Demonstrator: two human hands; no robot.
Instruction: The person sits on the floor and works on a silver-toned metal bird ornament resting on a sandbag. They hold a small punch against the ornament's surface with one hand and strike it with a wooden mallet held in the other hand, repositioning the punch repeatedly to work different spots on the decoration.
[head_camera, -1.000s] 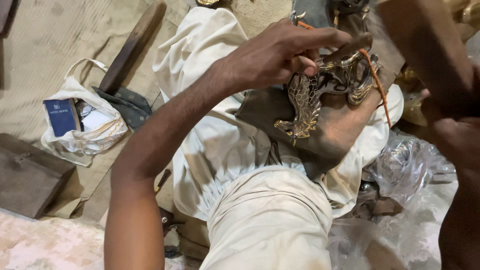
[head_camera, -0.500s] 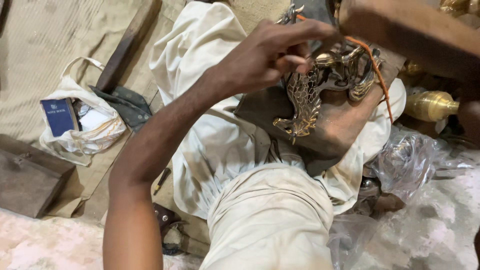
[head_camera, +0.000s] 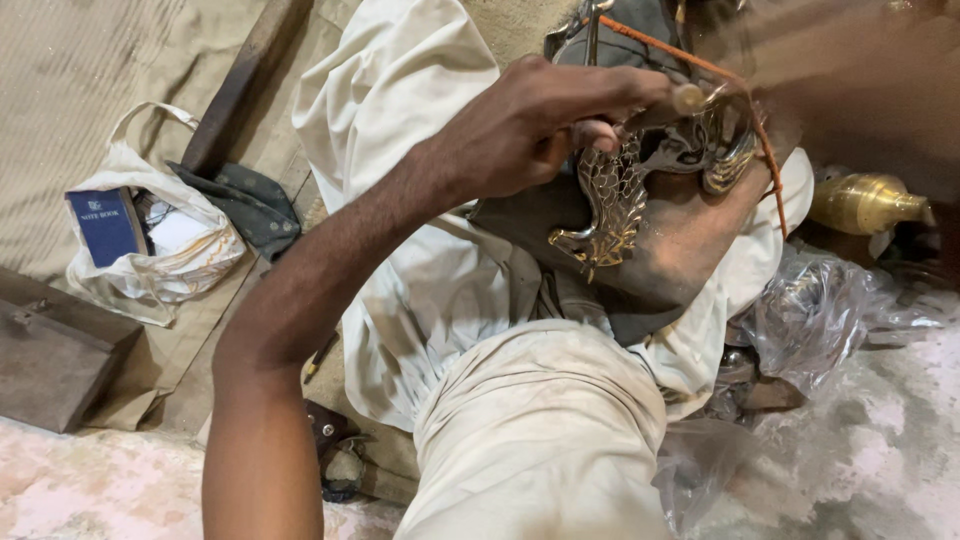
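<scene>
Chasing of brass bird casting (head_camera: 615, 200) on foot: left hand (head_camera: 530, 125) pinched shut on punch (head_camera: 665, 105), best kept steady; right hand blurred, grip unclear.

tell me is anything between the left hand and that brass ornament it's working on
Nothing visible does. The left hand is already on the brass ornament, its fingers pinching a small tool against the top of the piece. The right hand is only a brown blur at upper right, so its position is unclear.

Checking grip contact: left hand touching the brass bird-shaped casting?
Touching. Head view shows the left hand with fingers curled onto the top of the brass bird-shaped casting, no gap.
</scene>
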